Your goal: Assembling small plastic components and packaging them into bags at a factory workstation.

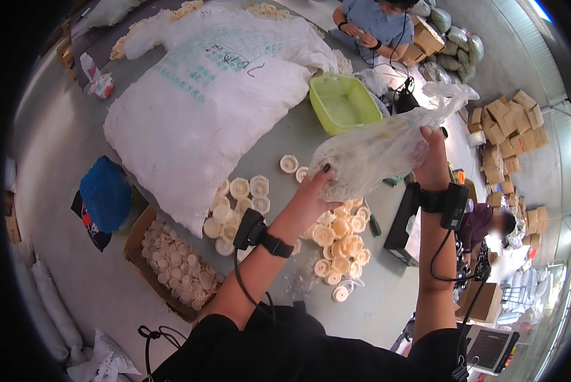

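Slippage of crinkled film (447, 99), we judged, could drop the clear plastic bag (374, 153), right of frame centre, onto cream plastic pieces (341, 228), though our left hand (315, 189) clasped its bulging end and our right hand (433, 158) its neck end.

A single head-worn fisheye view looks down from near above the table (269, 156).

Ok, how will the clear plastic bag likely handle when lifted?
The bag is probably floppy: thin film wrinkles between left hand and right hand. The pale contents may shift, seeming bunched toward the left. Its glossy surface could be slippery.
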A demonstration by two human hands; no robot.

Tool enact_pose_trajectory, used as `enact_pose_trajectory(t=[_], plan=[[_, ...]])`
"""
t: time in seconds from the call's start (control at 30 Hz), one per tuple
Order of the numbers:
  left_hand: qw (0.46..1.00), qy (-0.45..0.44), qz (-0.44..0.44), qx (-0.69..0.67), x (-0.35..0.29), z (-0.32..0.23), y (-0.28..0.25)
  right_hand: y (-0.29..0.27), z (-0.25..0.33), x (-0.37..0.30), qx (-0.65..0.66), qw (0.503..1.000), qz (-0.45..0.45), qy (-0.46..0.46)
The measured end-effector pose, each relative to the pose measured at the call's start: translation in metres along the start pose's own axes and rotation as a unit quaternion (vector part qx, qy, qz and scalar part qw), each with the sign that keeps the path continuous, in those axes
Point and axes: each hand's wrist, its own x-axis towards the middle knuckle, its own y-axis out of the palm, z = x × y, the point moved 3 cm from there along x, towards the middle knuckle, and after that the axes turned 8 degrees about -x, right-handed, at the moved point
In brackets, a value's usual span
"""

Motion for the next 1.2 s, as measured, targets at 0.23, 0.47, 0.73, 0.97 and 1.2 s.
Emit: enact_pose_trajectory(t=[0.23,0.47,0.73,0.97,1.2], plan=[[0.991,0.022,0.044,-0.124,-0.031,0.008,0.025,-0.018,0.0,-0.041,-0.012,1.0,-0.021,0.002],[0.991,0.033,0.076,-0.101,-0.06,-0.002,0.042,-0.035,-0.009,-0.072,-0.021,1.0,0.004,-0.004],[0.989,0.045,0.109,-0.09,-0.075,0.0,0.052,-0.038,-0.011,-0.087,0.038,0.999,0.004,0.0],[0.996,0.041,0.064,-0.045,-0.076,0.004,0.044,-0.05,-0.023,-0.099,0.03,0.999,-0.024,-0.009],[0.997,0.075,-0.024,-0.003,-0.069,0.022,0.021,-0.051,-0.038,-0.114,-0.005,1.0,-0.005,0.013]])
